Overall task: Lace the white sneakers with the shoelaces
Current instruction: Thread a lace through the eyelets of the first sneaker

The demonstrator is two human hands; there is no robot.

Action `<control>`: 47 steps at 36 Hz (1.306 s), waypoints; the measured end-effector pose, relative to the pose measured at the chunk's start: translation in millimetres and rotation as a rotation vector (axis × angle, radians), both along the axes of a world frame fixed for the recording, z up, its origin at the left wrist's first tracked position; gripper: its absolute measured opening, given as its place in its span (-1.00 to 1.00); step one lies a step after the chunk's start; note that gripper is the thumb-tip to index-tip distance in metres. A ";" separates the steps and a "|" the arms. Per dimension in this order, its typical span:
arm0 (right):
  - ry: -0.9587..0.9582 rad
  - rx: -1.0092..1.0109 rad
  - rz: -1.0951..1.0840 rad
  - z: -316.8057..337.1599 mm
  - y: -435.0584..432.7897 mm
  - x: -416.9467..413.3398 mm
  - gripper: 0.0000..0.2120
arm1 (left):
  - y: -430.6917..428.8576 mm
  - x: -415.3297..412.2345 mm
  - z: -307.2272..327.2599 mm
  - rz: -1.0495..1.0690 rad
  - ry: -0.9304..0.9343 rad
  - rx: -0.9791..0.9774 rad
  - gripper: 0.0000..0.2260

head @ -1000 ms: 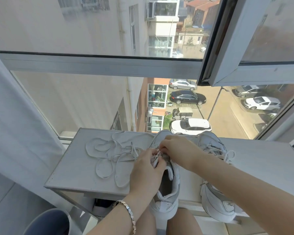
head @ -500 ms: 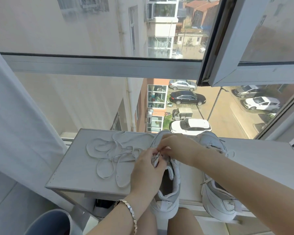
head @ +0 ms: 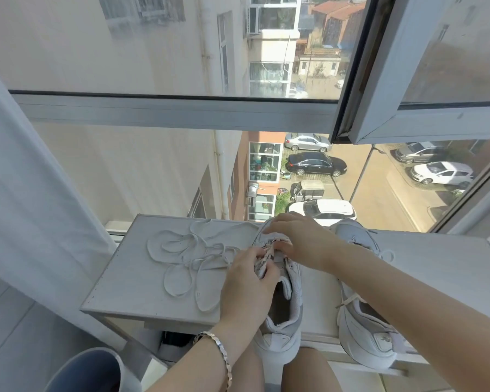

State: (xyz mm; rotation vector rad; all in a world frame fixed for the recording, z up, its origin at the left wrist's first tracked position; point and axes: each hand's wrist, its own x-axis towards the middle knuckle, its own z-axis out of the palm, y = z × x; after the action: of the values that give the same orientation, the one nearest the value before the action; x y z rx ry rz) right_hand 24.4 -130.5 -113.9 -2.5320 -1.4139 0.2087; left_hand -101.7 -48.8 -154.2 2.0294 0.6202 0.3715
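Two white sneakers stand on a white windowsill, heels toward me. My left hand grips the tongue of the left sneaker near its eyelets. My right hand lies over that shoe's front, fingers curled and pinching at the lace area; the lace end itself is hidden under the fingers. A long white shoelace lies in loose loops on the small white table and runs toward my left hand. The right sneaker has laces in it and is partly hidden by my right forearm.
A grey bin stands at the lower left under the table. A white curtain hangs at the left. The window sash is open at the upper right, with a street and parked cars far below. My knees show under the sill.
My right hand has slid forward over the toe of the left sneaker. My left hand keeps its hold at the tongue. The loose lace loops have shifted slightly.
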 end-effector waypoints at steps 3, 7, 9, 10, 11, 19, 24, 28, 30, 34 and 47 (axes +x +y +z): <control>0.004 0.001 0.116 2.9 7.1 -5.1 -0.77 | 0.3 -0.2 -0.2 -0.008 0.001 0.002 -0.86; -0.170 -0.136 0.048 -3.2 3.1 0.2 -0.79 | -0.3 -0.8 0.2 0.002 0.011 0.022 -0.85; -0.234 -0.191 -0.010 -8.7 -2.2 4.2 -0.76 | -0.6 -0.9 0.6 0.011 0.010 0.031 -0.86; -0.213 -0.179 -0.045 -9.1 -5.5 7.4 -0.76 | -0.5 -1.3 0.6 0.013 0.009 0.037 -0.86; -0.188 -0.160 -0.072 -7.1 -8.6 10.3 -0.76 | -0.4 -1.4 0.7 0.012 0.007 0.042 -0.86; 0.180 -0.122 0.018 8.8 -3.5 -2.0 -0.72 | -0.2 0.2 -0.5 0.009 0.025 0.053 -0.87; 0.075 -0.093 -0.019 7.4 0.0 -4.8 -0.79 | 0.0 -0.2 0.3 0.006 0.043 0.068 -0.85; -0.044 -0.136 -0.057 0.7 1.1 -6.9 -0.77 | 0.0 -0.2 0.0 0.003 0.045 0.069 -0.85; 0.009 -0.087 -0.166 -0.7 -0.5 -1.5 -0.78 | 0.3 0.1 -0.6 -0.004 0.042 0.066 -0.87; 0.104 -0.027 -0.332 -6.3 3.9 4.4 -0.78 | -0.7 2.1 0.4 -0.013 0.049 0.063 -0.87; 0.029 0.083 -0.561 12.6 -15.7 34.9 -0.72 | -3.2 3.7 0.7 0.017 0.027 0.101 -0.98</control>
State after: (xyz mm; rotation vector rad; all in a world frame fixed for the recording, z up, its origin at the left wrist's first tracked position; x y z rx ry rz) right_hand 59.3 -146.2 -101.3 -2.7158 -0.6400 0.0809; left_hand -98.0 -52.0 -153.4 2.1290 0.6471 0.3934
